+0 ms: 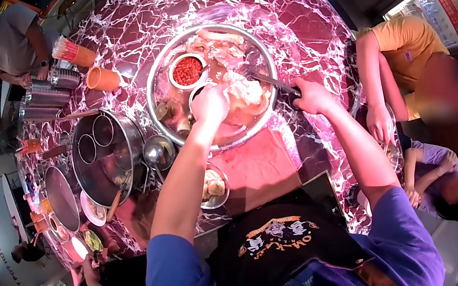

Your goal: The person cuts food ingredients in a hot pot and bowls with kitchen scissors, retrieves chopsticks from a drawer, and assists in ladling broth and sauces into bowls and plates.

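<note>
A large round metal tray (153, 77) holds big pieces of pale meat (246, 93), lit strongly from above. My right hand (313, 97) is closed round the dark handle of a metal utensil (272, 81), whose dark flat head rests at the meat. Over the tray's middle, my left hand (211, 107) has its fingers drawn together, and what they hold is hidden. It covers most of a small white-rimmed bowl (192, 93). Just beyond, a white bowl of chopped red peppers (188, 71) stands inside the tray.
Left are a big pot (78, 167), a ladle (158, 152) and an orange cup (103, 79). A smaller metal bowl (226, 194) of pale food sits near my left forearm. People stand at the right, one in a yellow shirt (410, 36), and at the left edges.
</note>
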`<state>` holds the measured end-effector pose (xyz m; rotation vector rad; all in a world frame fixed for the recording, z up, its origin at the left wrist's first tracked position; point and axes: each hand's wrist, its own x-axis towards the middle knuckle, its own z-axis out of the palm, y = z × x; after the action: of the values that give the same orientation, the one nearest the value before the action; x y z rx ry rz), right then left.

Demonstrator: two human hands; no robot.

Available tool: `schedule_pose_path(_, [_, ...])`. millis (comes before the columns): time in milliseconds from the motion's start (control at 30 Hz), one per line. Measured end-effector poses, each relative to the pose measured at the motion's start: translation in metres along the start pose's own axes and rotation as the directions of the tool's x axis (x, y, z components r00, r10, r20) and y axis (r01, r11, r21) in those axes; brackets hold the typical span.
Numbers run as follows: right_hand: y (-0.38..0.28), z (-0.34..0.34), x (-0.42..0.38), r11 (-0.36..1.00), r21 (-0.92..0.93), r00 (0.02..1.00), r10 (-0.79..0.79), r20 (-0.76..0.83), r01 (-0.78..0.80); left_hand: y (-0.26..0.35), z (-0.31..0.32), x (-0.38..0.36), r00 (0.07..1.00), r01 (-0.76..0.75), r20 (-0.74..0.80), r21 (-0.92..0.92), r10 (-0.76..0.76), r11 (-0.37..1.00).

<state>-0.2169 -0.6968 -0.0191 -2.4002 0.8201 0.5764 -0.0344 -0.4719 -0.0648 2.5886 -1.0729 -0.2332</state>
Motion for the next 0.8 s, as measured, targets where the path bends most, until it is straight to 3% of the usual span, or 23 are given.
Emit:
schedule_pose_path(67, [0.005, 0.002, -0.002, 0.997, -0.039, 0.995, -0.072, -0.068, 0.069, 0.007, -0.007, -0.004, 0.999, -0.031, -0.043, 0.024, 0.032, 0.999])
schedule_pose_path(167, [-0.002, -0.005, -0.01, 0.997, -0.055, 0.994, -0.067, -0.089, 0.062, 0.01, 0.001, -0.006, 0.988, -0.15, 0.012, 0.205, 0.151, 0.967])
schedule_pose_path(333, [-0.02, -0.009, -0.004, 0.987, -0.138, 0.985, -0.102, -0.142, 0.082, 0.014, 0.012, 0.007, 0.994, -0.101, 0.048, 0.155, 0.095, 0.983])
schedule_pose_path(433, [-0.024, -0.006, 0.001, 0.972, -0.213, 0.98, -0.137, -0.147, 0.104, 0.012, 0.023, 0.007, 1.0, 0.011, 0.019, 0.09, -0.013, 0.996])
schedule_pose_path(500, [-0.021, -0.01, -0.005, 0.974, -0.198, 0.977, -0.139, -0.16, 0.107, 0.012, 0.024, 0.003, 0.987, 0.15, -0.031, -0.162, -0.157, 0.975])
schedule_pose_path(600, [0.0, -0.006, -0.021, 0.984, -0.163, 0.983, -0.095, -0.16, 0.068, -0.01, 0.037, -0.001, 0.982, 0.162, -0.032, -0.338, -0.184, 0.927])
schedule_pose_path(667, [0.018, 0.009, -0.03, 0.989, -0.076, 0.955, -0.141, -0.261, 0.125, -0.019, 0.036, -0.003, 0.98, 0.173, -0.028, -0.38, -0.199, 0.908])
schedule_pose_path(700, [0.013, 0.008, -0.038, 0.998, -0.034, 0.983, -0.057, -0.175, 0.051, -0.028, 0.044, -0.003, 0.983, 0.147, -0.03, -0.452, -0.18, 0.88])
schedule_pose_path(800, [0.018, 0.039, -0.038, 0.995, 0.086, 0.974, -0.027, -0.224, 0.047, -0.033, 0.05, -0.003, 0.988, 0.109, -0.036, -0.543, -0.153, 0.833])
